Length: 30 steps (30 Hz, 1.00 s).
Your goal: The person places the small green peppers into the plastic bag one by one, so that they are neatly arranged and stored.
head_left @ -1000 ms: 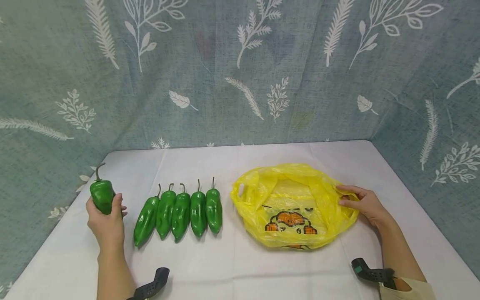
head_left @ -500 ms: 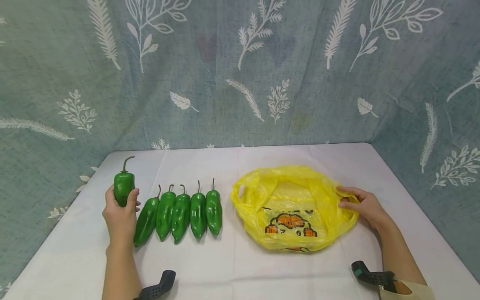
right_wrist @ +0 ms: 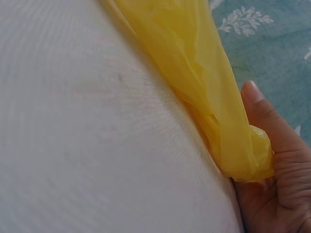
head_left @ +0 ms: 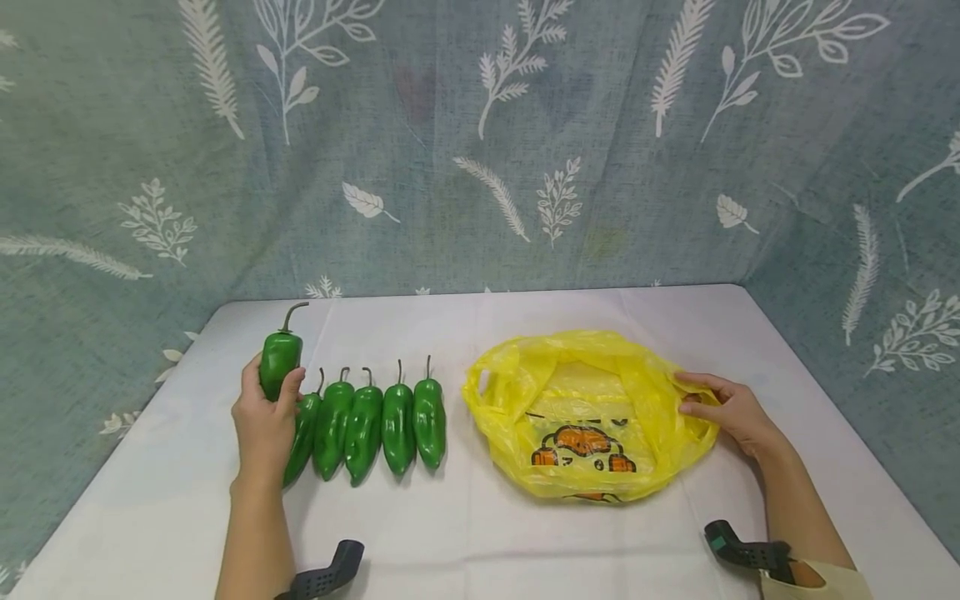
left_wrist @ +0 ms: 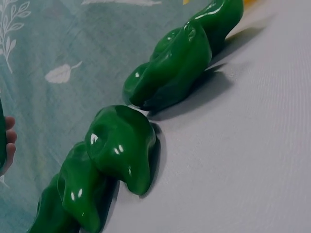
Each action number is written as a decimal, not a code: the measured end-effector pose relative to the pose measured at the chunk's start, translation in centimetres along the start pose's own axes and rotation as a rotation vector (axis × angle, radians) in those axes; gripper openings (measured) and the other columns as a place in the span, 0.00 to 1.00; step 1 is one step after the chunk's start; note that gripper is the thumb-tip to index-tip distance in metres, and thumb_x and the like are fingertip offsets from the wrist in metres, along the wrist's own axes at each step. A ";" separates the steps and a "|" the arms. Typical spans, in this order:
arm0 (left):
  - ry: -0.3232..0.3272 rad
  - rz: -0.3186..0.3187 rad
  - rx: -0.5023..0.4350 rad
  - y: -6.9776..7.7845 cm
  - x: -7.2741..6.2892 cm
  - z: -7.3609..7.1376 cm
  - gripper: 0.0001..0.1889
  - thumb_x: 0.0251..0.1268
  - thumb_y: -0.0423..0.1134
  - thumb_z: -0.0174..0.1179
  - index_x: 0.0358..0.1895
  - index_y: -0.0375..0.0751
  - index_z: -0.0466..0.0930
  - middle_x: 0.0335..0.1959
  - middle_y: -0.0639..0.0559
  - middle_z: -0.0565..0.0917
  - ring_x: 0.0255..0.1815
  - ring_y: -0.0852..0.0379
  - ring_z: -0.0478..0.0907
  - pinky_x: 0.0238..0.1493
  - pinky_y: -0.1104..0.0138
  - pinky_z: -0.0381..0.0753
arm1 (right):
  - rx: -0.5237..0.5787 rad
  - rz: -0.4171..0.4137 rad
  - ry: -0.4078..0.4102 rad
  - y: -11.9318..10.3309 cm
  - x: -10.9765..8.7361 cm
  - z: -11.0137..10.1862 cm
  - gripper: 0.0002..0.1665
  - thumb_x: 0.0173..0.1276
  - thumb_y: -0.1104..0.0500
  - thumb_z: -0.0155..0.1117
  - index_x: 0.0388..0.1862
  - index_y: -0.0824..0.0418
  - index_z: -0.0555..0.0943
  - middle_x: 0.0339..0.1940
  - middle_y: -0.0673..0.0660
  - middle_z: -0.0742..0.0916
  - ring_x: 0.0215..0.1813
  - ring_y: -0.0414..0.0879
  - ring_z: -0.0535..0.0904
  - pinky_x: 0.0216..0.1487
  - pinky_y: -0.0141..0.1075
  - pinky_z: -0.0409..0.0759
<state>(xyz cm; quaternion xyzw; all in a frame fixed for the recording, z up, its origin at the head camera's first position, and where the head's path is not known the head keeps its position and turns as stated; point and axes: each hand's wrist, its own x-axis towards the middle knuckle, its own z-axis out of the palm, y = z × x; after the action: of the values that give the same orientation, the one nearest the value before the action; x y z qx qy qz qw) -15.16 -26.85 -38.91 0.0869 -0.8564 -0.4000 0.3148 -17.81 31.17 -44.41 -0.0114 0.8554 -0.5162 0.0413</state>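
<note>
My left hand (head_left: 262, 425) grips a green pepper (head_left: 281, 362) upright, its curved stem pointing up. It is raised over the left end of a row of several more green peppers (head_left: 363, 433) on the table, partly covering the leftmost one. The left wrist view shows the row's shiny tips (left_wrist: 119, 145) close up, with only my fingertips (left_wrist: 9, 141) at its left edge. On the right, a yellow plastic bag (head_left: 502, 425) lies with its mouth spread wide. My right hand (head_left: 738, 412) holds the bag's right edge between thumb and fingers; the right wrist view shows thin plastic (right_wrist: 194, 63) bunched at the hand.
A white cloth (head_left: 465, 542) covers the table. Patterned green-blue fabric (head_left: 480, 208) rises behind it and along both sides. Black wrist mounts (head_left: 330, 571) stick out from both forearms. A gap separates the pepper row from the bag.
My left hand has moved right with the pepper, from left of the row to over its leftmost pepper. The right hand and the bag have stayed in place.
</note>
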 end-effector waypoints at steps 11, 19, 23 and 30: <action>-0.024 0.119 0.058 1.7 0.0 0.6 0.28 0.65 0.44 0.60 0.64 0.36 0.64 0.40 0.35 0.80 0.33 0.50 0.79 0.33 0.89 0.60 | -0.013 0.020 0.006 0.1 -0.1 -0.1 0.36 0.59 0.47 0.70 0.65 0.59 0.73 0.63 0.47 0.78 0.70 0.58 0.60 0.51 0.12 0.65; 0.017 0.234 0.062 3.3 0.1 -0.1 0.29 0.60 0.40 0.65 0.62 0.33 0.67 0.40 0.33 0.80 0.34 0.43 0.75 0.33 0.83 0.60 | -0.012 0.015 0.008 0.1 -0.1 0.0 0.36 0.59 0.48 0.70 0.64 0.58 0.73 0.65 0.51 0.76 0.70 0.59 0.60 0.51 0.12 0.65; 0.030 0.269 0.047 4.4 -0.1 -0.7 0.29 0.58 0.38 0.66 0.62 0.33 0.68 0.39 0.32 0.80 0.31 0.43 0.74 0.32 0.84 0.60 | 0.004 0.015 0.002 0.0 -0.1 0.0 0.37 0.59 0.48 0.70 0.65 0.60 0.73 0.66 0.52 0.76 0.70 0.59 0.59 0.52 0.12 0.66; 0.024 0.284 0.053 6.0 -0.5 -1.8 0.30 0.56 0.37 0.68 0.63 0.35 0.70 0.42 0.32 0.80 0.30 0.45 0.73 0.30 0.85 0.60 | -0.006 0.008 0.006 0.0 0.0 0.1 0.38 0.59 0.48 0.70 0.65 0.62 0.72 0.67 0.55 0.75 0.71 0.59 0.60 0.52 0.12 0.65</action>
<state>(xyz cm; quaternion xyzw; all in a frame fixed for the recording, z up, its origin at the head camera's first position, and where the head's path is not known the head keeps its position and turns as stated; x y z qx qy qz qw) -13.02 -23.76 -33.83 -0.0221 -0.8664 -0.3278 0.3760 -17.81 31.05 -44.47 -0.0062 0.8570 -0.5136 0.0408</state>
